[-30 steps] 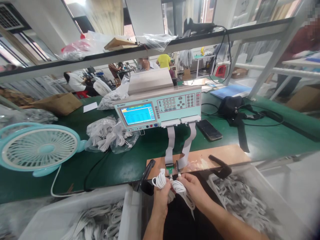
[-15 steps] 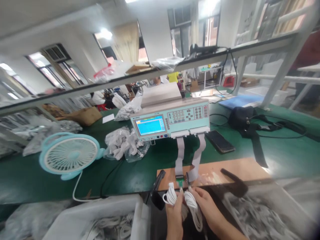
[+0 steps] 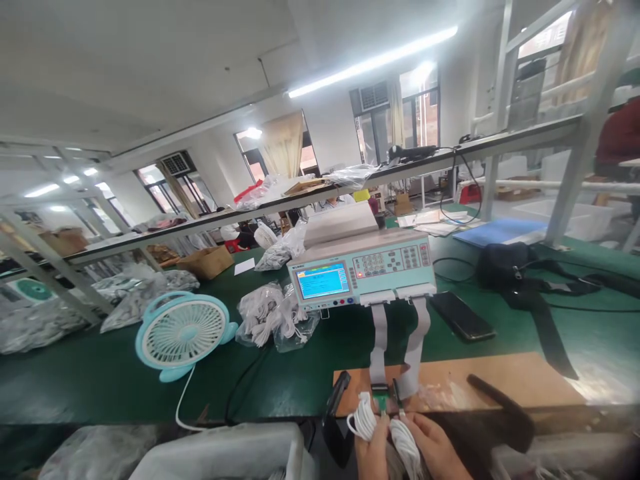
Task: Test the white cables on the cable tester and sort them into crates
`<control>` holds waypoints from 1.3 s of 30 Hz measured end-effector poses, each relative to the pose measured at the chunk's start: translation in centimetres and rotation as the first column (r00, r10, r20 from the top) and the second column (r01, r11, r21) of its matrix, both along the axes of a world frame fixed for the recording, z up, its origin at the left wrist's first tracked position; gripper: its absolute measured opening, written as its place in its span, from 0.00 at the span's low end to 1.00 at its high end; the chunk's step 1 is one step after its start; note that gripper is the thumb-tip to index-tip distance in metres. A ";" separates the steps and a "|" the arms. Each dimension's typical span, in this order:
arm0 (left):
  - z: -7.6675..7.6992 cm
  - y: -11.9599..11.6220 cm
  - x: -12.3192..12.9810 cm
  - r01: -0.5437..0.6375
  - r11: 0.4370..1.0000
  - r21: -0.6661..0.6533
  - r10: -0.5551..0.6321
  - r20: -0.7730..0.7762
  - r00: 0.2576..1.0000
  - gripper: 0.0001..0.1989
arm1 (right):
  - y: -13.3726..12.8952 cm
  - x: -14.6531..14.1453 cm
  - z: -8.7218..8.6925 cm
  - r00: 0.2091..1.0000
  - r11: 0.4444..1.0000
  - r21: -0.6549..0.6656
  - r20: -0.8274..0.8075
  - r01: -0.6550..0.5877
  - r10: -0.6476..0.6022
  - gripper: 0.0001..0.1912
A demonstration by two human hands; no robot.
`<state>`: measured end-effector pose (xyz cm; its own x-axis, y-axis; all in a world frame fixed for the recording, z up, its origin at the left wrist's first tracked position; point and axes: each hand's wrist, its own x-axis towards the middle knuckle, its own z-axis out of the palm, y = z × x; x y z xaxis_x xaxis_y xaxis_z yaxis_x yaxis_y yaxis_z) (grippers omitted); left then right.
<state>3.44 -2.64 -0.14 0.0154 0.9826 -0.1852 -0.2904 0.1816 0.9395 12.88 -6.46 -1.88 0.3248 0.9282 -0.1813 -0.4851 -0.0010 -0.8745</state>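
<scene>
My left hand (image 3: 373, 452) is closed, its fingers pinching a white cable end against a small green circuit board (image 3: 381, 401) at the front of the wooden board. Beside it, my right hand (image 3: 434, 445) also grips a white cable end, at the dark connector (image 3: 398, 392) of the second ribbon. A coiled white cable (image 3: 406, 448) hangs between the hands, and a white loop (image 3: 364, 419) bulges above the left one. Fingers partly hide the plug ends. Two grey ribbon cables (image 3: 379, 340) run up to a bench tester (image 3: 363, 273) with a lit blue screen.
A wooden board (image 3: 515, 380) lies along the green table's front edge. Around the tester are a turquoise fan (image 3: 185, 337), bagged cables (image 3: 260, 310), a phone (image 3: 463, 317) and a black bag (image 3: 500, 267). A white bin (image 3: 220, 457) stands below left. A shelf (image 3: 300, 200) crosses behind.
My view has tilted upward, so the bench and hands sit lower and farther right in the picture. Both hands stay at the connectors. A red light now shows on the tester's panel.
</scene>
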 end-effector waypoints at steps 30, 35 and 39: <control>1.2 -8.6 -0.7 0.322 0.930 0.176 -0.242 -0.368 0.898 0.22 | -7.7 1.5 4.7 0.525 0.995 -0.028 0.848 -0.094 0.073 0.05; 1.6 -8.2 -1.4 0.316 0.900 0.300 -0.171 -0.425 0.889 0.21 | -6.0 1.7 4.1 0.707 0.998 0.025 0.707 -0.056 0.022 0.05; 1.3 -6.3 -2.7 0.322 0.946 0.032 -0.308 -0.215 0.927 0.21 | -4.9 1.5 3.8 0.745 0.997 0.046 0.667 -0.059 0.014 0.06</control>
<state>0.73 -8.99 1.16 0.2951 0.9433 -0.1521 -0.0286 0.1678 0.9854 14.34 -11.38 1.94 0.3074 0.9434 0.1245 0.2194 0.0571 -0.9740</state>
